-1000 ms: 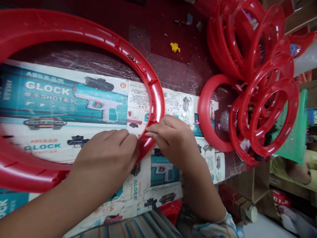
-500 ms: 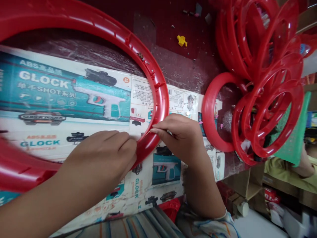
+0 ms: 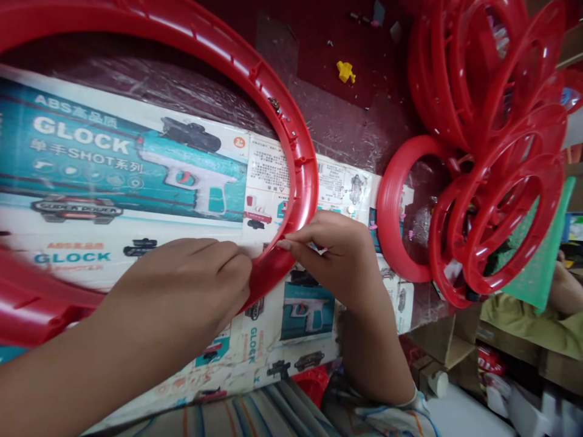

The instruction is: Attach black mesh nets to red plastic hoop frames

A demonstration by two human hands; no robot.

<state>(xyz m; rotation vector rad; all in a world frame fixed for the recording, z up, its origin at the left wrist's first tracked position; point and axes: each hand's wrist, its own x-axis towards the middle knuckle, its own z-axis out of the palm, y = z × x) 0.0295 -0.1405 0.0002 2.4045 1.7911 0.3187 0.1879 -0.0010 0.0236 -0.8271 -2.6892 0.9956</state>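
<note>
A large red plastic ring, its ribbed channel side facing up, lies over a flattened printed cardboard sheet. My left hand is closed around the near stretch of the ring, its fingertips hidden behind the knuckles. Just to the right, my right hand pinches with thumb and forefinger at the ring's inner edge. Whatever sits between those fingertips is hidden or too small to make out. Small metallic bits rest in the channel at the ring's upper right.
Several red rings are heaped at the right, next to a coiled-looking red ring. A yellow plastic piece lies on the dark red table farther back. At the far right, another person's arm is near a green basket.
The view has shifted slightly, so the ring and the heap sit a little farther right. Both hands keep nearly the same pose on the ring.
</note>
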